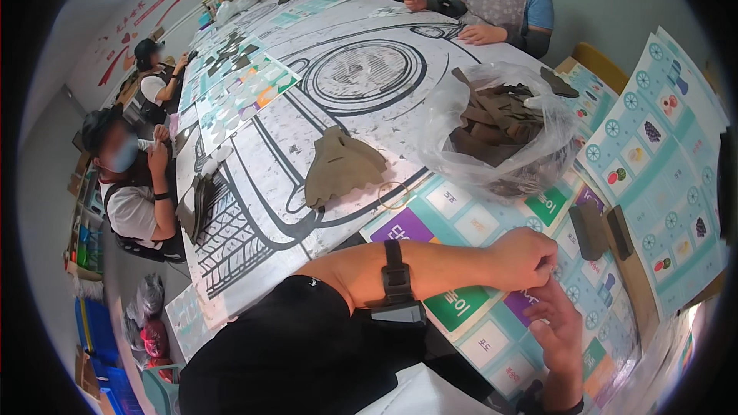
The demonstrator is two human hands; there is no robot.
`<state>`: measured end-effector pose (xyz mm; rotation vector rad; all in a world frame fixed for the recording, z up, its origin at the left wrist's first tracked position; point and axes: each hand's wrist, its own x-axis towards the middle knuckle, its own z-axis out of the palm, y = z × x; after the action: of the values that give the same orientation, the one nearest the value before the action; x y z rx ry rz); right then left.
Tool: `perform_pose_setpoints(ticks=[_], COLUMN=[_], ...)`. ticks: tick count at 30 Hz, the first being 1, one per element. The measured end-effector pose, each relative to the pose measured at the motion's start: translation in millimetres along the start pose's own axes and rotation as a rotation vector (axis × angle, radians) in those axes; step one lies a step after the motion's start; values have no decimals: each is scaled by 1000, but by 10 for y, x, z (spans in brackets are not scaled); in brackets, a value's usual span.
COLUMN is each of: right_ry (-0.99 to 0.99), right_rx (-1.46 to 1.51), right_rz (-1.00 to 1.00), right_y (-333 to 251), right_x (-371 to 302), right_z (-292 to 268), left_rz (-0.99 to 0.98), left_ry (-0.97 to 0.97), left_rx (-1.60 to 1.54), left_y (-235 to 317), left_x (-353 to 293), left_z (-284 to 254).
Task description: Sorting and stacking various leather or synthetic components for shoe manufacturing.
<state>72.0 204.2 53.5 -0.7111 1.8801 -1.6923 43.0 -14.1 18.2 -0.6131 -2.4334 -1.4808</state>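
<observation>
both grips meet at the lower right of the view: the left hand [523, 257], its forearm crossing from the left with a black strap and small device on the wrist, is curled into a loose fist, its fingertips pressed together against the fingertips of the right hand [560, 327], which rises from below with fingers bent. whether anything small is pinched between them cannot be told.

beneath the hands, the long tabletop [307, 146] is covered with big printed sheets: a black-and-white line drawing of a car front, and teal game-board sheets [492, 223] with purple, green and white squares. further up stands a crumpled clear plastic bag [500, 127], open at the top and filled with flat brown cardboard cut-outs. left of it lies a fanned stack of grey-brown cardboard pieces [340, 165]. nearest the hands, just to their right, two small dark brown cardboard blocks [601, 229] rest on the teal sheet. other people sit along the left and far edges.
</observation>
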Motion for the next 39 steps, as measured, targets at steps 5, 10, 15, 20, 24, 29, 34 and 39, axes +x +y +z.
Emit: perform_pose_setpoints(ticks=[5, 10, 15, 20, 24, 29, 34, 39], right_ry=[107, 192, 208, 204, 267, 352, 322, 320], right_rx=[-35, -44, -54, -58, -49, -5, -103, -106], right_rz=[-8, 15, 26, 13, -25, -25, -2, 10], right_y=[90, 167, 179, 222, 163, 188, 209, 146], right_x=[-1, -2, -37, -4, -1, 1, 12, 18], right_z=[-24, -55, -56, -52, -14, -50, -38, -15], left_rz=[-56, -22, 21, -24, -2, -6, 47, 47], left_ry=[-25, -55, -94, -152, -61, -206, -267, -255], left_rx=[-50, 10, 23, 22, -126, -88, 12, -5], left_y=[6, 25, 38, -6, 40, 68, 23, 42], left_x=[-9, -6, 2, -28, -30, -37, -50, -53], left_z=[-30, -32, -24, -28, -14, -63, -3, -21])
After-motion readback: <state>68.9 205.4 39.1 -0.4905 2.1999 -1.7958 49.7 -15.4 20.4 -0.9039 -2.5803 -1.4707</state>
